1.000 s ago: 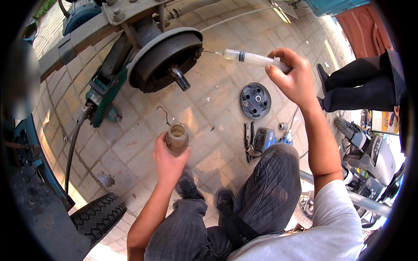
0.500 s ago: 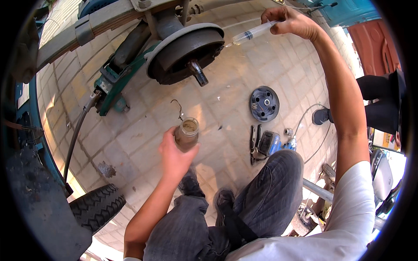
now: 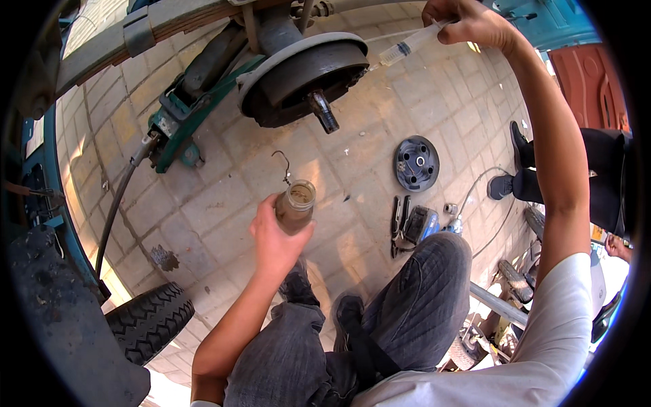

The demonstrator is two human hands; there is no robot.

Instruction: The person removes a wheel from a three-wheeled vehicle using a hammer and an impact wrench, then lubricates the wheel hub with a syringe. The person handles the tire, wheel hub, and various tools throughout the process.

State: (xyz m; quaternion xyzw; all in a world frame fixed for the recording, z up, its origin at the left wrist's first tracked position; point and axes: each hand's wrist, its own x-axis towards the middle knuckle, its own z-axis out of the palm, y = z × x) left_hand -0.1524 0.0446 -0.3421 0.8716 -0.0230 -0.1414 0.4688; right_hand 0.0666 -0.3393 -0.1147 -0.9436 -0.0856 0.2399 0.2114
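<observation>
A glass bottle (image 3: 296, 210) of brownish liquid stands upright in my left hand (image 3: 270, 234), its fingers wrapped round it. A bent wire hook (image 3: 283, 165) sticks up beside the bottle's mouth. Up at the far right, my right hand (image 3: 468, 20) grips a clear plastic syringe (image 3: 407, 47), its dark-tipped plunger showing inside the barrel. The syringe points left and down, its tip close to the rim of a brake assembly (image 3: 305, 78); I cannot tell whether they touch. From the middle of that assembly juts a greasy axle shaft (image 3: 323, 112).
A black round drum (image 3: 417, 163) lies on the paving, near pliers (image 3: 395, 227) and a blue power tool (image 3: 422, 225). A green jack (image 3: 180, 136) with a hose stands at left, a tyre (image 3: 150, 322) below it. Another person's legs (image 3: 566, 180) are at right.
The view has shifted slightly, so the brake assembly appears farther right. My right hand and syringe have stayed by its rim, and the bottle is still in my left hand. More of the other person's legs shows.
</observation>
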